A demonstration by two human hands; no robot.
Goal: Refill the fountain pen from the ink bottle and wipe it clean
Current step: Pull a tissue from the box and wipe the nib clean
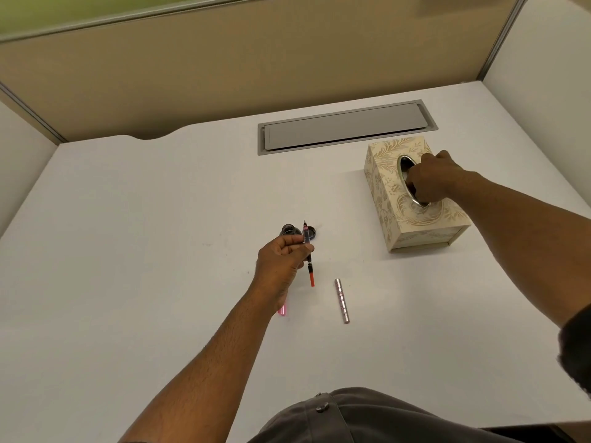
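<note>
Two hands busy: left hand (283, 257) pinched the light, slim, probably ink-slick fountain pen (308, 251) mid-barrel just before the ink bottle (289, 230), right hand (430, 180) fingers curled inside the tissue box (412, 199) slot, grip hidden, well right of that bottle.

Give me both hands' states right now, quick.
Left hand: pinching the uncapped fountain pen, nib pointing away.
Right hand: fingers reaching into the tissue box slot; whether it grips a tissue cannot be told.
</note>
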